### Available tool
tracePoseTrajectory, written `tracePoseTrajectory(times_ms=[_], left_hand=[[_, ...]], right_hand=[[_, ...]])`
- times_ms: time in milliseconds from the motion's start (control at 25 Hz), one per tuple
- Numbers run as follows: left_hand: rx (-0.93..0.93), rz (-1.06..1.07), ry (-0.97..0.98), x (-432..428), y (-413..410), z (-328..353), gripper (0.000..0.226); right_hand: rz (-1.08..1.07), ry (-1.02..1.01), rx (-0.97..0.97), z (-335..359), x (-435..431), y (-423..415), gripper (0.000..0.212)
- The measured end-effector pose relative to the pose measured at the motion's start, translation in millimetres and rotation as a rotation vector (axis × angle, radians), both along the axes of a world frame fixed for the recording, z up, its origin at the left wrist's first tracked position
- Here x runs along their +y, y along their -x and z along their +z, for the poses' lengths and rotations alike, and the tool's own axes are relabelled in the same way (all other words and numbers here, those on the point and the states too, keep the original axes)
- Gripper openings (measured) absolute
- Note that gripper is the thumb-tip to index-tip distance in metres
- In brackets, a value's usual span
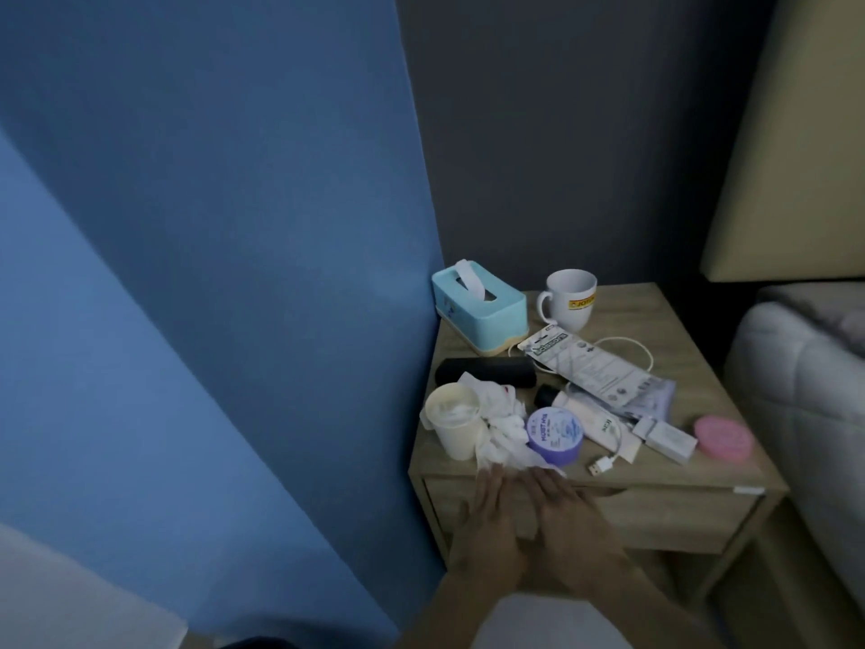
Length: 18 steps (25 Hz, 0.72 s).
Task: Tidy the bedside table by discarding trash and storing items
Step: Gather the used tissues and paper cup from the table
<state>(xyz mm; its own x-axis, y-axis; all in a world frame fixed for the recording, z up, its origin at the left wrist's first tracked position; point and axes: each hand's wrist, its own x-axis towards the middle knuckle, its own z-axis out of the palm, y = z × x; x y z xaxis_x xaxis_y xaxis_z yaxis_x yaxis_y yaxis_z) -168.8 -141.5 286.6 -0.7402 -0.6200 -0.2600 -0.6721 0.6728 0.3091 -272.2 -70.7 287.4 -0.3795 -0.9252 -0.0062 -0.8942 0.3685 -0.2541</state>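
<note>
tidying at the near edge of the bedside surface [702, 367]: left hand [491, 519] and right hand [573, 519] lie side by side, fingers straight and holding nothing, tips at the crumpled tissues [496, 423]. a clean job would likely gather the wad in one scoop with the paper cup [456, 428] just beside it, sparing the purple jar [695, 435] and usb cable [601, 465]. behind stand the mug [571, 299] and tissue box [477, 311].
</note>
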Motion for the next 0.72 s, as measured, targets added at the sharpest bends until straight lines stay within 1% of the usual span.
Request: tracePoseTrajectory(times_ms=[40, 80, 160, 200, 240, 320, 360, 400, 440, 480, 520, 560, 600, 720], left_hand=[[-0.036, -0.005, 0.002, -0.1, 0.8, 0.8, 0.097], [-0.057, -0.009, 0.004, -1.9, 2.5, 3.1, 0.101], [-0.098, -0.035, 0.02, 1.3, 2.8, 5.7, 0.085], [-0.075, -0.004, 0.025, 2.7, 1.5, 10.0, 0.08], [-0.075, -0.004, 0.052, 0.1, 0.6, 13.5, 0.08], [-0.138, 0.043, 0.002, 0.4, 1.1, 22.3, 0.075], [-0.092, 0.053, 0.024, 2.1, -0.8, 31.7, 0.071], [-0.063, 0.036, 0.012, 5.2, -2.0, 42.5, 0.075], [-0.006, 0.041, -0.051, 6.2, -0.7, 60.7, 0.082], [0.0, 0.05, -0.097, 5.2, 2.2, 81.2, 0.085], [-0.025, 0.031, -0.093, 6.7, 1.8, 97.1, 0.084], [-0.045, 0.054, -0.107, 7.0, 2.0, 112.3, 0.082], [-0.061, 0.07, -0.125, 4.5, 6.3, 129.1, 0.08], [-0.066, 0.124, -0.193, 5.8, 14.4, 174.0, 0.07]], right_hand=[[0.011, -0.032, -0.015, -1.3, -2.4, 1.3, 0.076], [0.029, -0.047, -0.014, 0.4, -5.2, 1.7, 0.076], [0.047, -0.051, 0.005, 5.3, -6.4, -0.9, 0.073], [0.056, -0.067, -0.008, 12.0, -6.4, -3.2, 0.072], [0.054, -0.091, -0.027, 16.8, -6.4, -4.7, 0.07], [0.01, -0.121, -0.047, 30.8, -4.6, -1.6, 0.065], [0.003, -0.109, -0.044, 38.7, -1.3, -0.1, 0.064], [0.012, -0.097, -0.062, 51.1, 1.9, 1.6, 0.062], [0.016, -0.105, -0.148, 68.1, 4.1, 3.6, 0.062], [0.005, -0.13, -0.235, 91.9, 5.3, 7.5, 0.064], [-0.012, -0.159, -0.248, 113.5, 5.4, 11.9, 0.066], [-0.039, -0.139, -0.212, 130.5, 5.5, 16.8, 0.067], [-0.055, -0.176, -0.219, 148.7, 4.0, 24.3, 0.068], [-0.033, -0.263, -0.232, 190.5, 0.7, 46.5, 0.065]])
